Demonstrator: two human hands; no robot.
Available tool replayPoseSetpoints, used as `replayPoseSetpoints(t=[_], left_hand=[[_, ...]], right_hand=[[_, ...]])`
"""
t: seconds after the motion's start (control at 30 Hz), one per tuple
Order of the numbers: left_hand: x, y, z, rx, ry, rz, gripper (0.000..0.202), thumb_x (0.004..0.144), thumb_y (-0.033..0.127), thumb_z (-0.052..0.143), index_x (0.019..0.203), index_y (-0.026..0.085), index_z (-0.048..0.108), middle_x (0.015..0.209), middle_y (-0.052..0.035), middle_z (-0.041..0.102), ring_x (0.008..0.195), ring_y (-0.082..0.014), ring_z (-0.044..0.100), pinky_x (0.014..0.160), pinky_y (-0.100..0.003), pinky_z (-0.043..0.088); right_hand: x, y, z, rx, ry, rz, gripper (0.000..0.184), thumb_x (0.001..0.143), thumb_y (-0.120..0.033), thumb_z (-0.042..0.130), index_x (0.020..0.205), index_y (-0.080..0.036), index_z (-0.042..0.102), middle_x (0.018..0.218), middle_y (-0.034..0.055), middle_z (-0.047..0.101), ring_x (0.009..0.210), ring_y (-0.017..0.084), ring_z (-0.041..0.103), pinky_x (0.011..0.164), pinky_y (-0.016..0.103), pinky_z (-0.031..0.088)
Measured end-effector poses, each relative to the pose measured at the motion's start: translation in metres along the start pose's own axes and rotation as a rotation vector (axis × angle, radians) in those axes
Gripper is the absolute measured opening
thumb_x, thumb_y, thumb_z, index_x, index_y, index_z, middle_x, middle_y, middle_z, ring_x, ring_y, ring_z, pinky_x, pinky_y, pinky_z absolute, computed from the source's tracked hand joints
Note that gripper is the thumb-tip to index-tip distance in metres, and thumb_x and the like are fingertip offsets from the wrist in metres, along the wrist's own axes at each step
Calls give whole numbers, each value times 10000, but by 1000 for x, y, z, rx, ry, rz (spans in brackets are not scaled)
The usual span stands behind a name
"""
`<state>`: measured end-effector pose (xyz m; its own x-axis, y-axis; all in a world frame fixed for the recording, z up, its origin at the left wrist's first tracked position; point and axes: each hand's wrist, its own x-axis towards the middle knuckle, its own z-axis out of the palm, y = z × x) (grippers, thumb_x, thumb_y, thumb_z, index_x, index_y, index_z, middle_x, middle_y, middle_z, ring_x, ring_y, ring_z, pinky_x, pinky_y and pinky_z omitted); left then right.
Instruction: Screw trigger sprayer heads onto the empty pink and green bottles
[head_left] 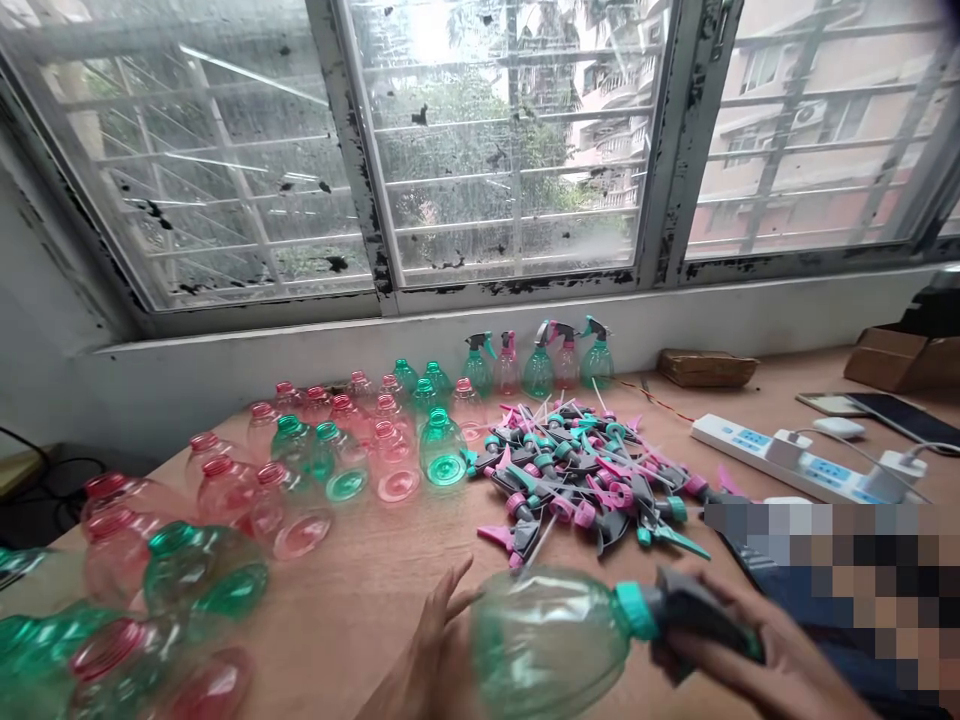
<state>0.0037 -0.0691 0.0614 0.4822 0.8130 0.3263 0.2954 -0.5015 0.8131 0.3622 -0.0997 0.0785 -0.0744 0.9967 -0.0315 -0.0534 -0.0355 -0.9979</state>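
A clear green spray bottle (551, 640) lies sideways near the table's front edge, with a teal collar and a grey trigger head (694, 610) on it. My right hand (750, 655) is wrapped round the grey trigger head. My left hand (431, 645) rests against the bottle's base, its fingers spread. Just behind lies a heap of loose pink, teal and grey trigger heads (581, 470).
Several empty pink and green bottles (300, 470) lie over the left of the wooden table (390, 560). Several assembled spray bottles (538, 365) stand by the window wall. A white power strip (787, 460), phones (900, 415) and a cardboard box (900, 358) sit at right.
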Motion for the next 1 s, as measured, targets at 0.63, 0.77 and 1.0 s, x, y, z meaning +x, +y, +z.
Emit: replayPoseSetpoints(t=[0.63, 0.77, 1.0], left_hand=[[19, -9, -3, -31, -173, -265, 560, 1137, 575, 329, 1642, 392, 488, 1507, -70, 726, 1493, -302, 614, 1293, -536, 426], [20, -13, -4, -21, -171, -252, 500, 1134, 522, 414, 1630, 482, 468, 1507, -1, 727, 1466, -291, 641, 1270, -537, 460], [14, -9, -5, 19, -192, -239, 526, 1120, 487, 475, 1644, 493, 436, 1571, 37, 674, 1505, -301, 601, 1303, -520, 420]], right_hand=[[281, -122, -135, -635, 674, -36, 265, 1117, -322, 645, 1342, -194, 704, 1363, 109, 725, 1136, 278, 751, 950, 484, 648], [312, -107, -135, -547, 729, -4, 321, 1083, -332, 706, 1366, -184, 684, 1370, 110, 719, 1110, 274, 756, 934, 483, 655], [326, -85, -135, -457, 759, 40, 337, 1066, -334, 733, 1363, -182, 685, 1358, 117, 725, 1098, 282, 759, 915, 482, 662]])
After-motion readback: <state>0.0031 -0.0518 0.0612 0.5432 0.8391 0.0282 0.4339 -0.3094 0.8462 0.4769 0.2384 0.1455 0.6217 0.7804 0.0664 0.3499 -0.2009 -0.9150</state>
